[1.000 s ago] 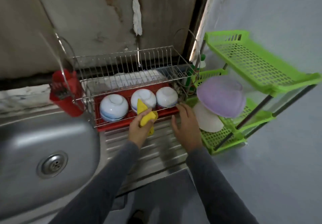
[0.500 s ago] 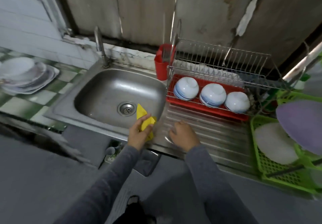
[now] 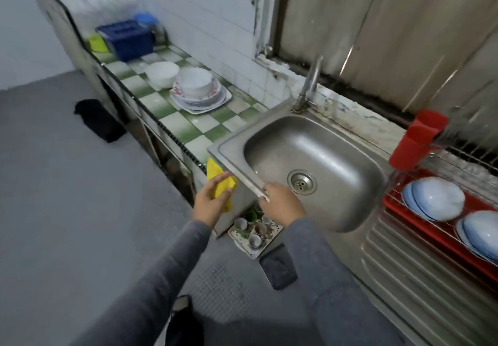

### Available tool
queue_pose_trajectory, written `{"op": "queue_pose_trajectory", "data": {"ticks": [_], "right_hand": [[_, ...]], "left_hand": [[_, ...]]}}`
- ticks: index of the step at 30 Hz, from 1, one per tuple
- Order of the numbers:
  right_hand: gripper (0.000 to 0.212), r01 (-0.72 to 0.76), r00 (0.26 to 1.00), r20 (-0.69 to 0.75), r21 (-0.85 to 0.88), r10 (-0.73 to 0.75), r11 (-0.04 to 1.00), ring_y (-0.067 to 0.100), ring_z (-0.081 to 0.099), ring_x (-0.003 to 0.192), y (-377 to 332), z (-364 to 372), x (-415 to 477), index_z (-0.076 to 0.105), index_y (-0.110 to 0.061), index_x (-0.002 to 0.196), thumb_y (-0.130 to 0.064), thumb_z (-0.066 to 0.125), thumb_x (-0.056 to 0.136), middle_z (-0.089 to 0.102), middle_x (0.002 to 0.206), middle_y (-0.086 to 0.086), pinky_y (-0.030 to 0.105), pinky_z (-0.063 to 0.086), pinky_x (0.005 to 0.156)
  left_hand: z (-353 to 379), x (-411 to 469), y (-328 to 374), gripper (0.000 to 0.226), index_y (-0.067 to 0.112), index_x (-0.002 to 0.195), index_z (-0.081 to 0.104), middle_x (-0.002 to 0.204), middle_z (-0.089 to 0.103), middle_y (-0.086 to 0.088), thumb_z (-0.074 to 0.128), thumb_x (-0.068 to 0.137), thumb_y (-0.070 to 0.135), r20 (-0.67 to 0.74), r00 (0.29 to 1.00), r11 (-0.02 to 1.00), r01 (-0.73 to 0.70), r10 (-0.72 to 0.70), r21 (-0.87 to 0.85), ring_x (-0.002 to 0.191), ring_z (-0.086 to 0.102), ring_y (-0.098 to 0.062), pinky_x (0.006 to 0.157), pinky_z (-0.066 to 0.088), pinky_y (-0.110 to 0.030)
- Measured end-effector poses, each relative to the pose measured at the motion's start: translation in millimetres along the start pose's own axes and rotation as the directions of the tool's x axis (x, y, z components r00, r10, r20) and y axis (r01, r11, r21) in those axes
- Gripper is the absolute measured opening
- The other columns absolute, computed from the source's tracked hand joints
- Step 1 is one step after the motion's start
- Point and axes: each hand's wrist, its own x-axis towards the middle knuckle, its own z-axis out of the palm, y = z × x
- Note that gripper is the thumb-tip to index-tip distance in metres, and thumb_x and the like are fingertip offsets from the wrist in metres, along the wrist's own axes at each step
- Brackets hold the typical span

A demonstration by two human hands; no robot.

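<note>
The person's left hand (image 3: 213,203) grips a crumpled yellow cleaning cloth (image 3: 219,182) between thumb and curled fingers, just off the front left corner of the stainless steel sink (image 3: 331,141). The right hand (image 3: 280,207) is apart from it, just to its right, with loosely bent fingers touching the sink's front rim and holding nothing. Below and between the hands a small tray of cups (image 3: 253,231) sits on the floor. Beyond the left hand a stack of white plates and bowls (image 3: 199,92) rests on the green-checked tiled counter (image 3: 172,127)
</note>
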Motion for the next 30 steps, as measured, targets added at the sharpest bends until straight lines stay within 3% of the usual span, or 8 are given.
{"op": "queue_pose_trajectory", "data": {"ticks": [5,10,13,15,19,23,26,30], "right_hand": [[0.034,0.12,0.992,0.041,0.004,-0.12,0.993,0.033,0.053,0.121,-75,23,63,0.059,-0.004,0.125,-0.024,0.049,0.099,0.058,0.129,0.016,0.041,0.045,0.1],[0.033,0.152,0.987,0.055,-0.001,-0.152,0.988,0.031,0.055,0.119,-145,39,129,0.059,-0.004,0.123,-0.024,0.047,0.1,0.059,0.128,0.013,0.043,0.047,0.098],[0.033,0.156,0.985,0.069,0.005,-0.156,0.988,0.028,0.054,0.121,-181,46,165,0.057,-0.007,0.128,-0.023,0.046,0.102,0.057,0.133,0.01,0.039,0.047,0.099],[0.033,0.157,0.986,0.056,0.026,-0.158,0.987,0.027,0.053,0.122,-201,50,189,0.058,-0.009,0.129,-0.023,0.046,0.102,0.057,0.134,0.009,0.037,0.046,0.099],[0.036,0.157,0.986,0.052,0.035,-0.158,0.987,0.027,0.052,0.124,-233,55,238,0.057,-0.009,0.132,-0.025,0.046,0.102,0.057,0.135,0.009,0.037,0.045,0.101],[0.033,0.151,0.986,0.066,0.027,-0.152,0.988,0.029,0.055,0.119,-255,59,293,0.058,-0.006,0.127,-0.024,0.047,0.102,0.058,0.13,0.012,0.043,0.048,0.099],[0.034,0.158,0.985,0.069,0.024,-0.159,0.987,0.027,0.056,0.118,-269,64,340,0.057,-0.008,0.13,-0.023,0.047,0.101,0.059,0.13,0.01,0.04,0.048,0.099],[0.037,0.172,0.979,0.112,0.016,-0.173,0.985,0.029,0.053,0.123,-285,70,409,0.054,-0.008,0.134,-0.021,0.045,0.101,0.057,0.134,0.012,0.042,0.045,0.103]], "left_hand": [[-72,53,-2,0.034,0.029,0.116,0.066,0.118,0.063,0.004,0.067,0.092,0.005,-0.118,0.993,1.0,0.022,-0.023,-0.01,0.119,0.059,-0.026,0.103,0.049,-0.048],[-137,114,6,0.033,0.025,0.12,0.068,0.112,0.063,0.014,0.065,0.093,0.005,-0.144,0.989,1.0,0.02,-0.022,-0.019,0.115,0.059,-0.022,0.102,0.05,-0.047],[-173,152,11,0.034,0.024,0.123,0.067,0.116,0.06,0.008,0.065,0.094,0.009,-0.152,0.988,1.0,0.03,-0.029,0.005,0.116,0.056,-0.024,0.102,0.05,-0.048],[-192,177,14,0.032,0.027,0.122,0.066,0.122,0.053,0.006,0.063,0.095,0.01,-0.145,0.989,1.0,0.023,-0.02,0.018,0.117,0.052,-0.023,0.1,0.05,-0.043],[-218,227,16,0.032,0.033,0.119,0.063,0.124,0.052,0.005,0.062,0.096,0.011,-0.154,0.988,1.0,0.029,-0.029,0.001,0.113,0.052,-0.021,0.081,0.052,-0.026],[-235,282,15,0.033,0.035,0.115,0.067,0.112,0.055,0.024,0.064,0.094,0.01,-0.157,0.987,0.999,0.043,-0.044,-0.012,0.119,0.056,-0.025,0.102,0.05,-0.049],[-247,327,14,0.033,0.036,0.114,0.068,0.112,0.057,0.022,0.066,0.093,0.01,-0.177,0.982,0.998,0.064,-0.064,-0.008,0.118,0.058,-0.026,0.102,0.05,-0.051],[-260,396,13,0.031,0.031,0.117,0.067,0.113,0.06,0.015,0.066,0.094,0.011,-0.195,0.978,0.997,0.066,-0.071,-0.032,0.106,0.059,-0.017,0.085,0.058,-0.031]]}}
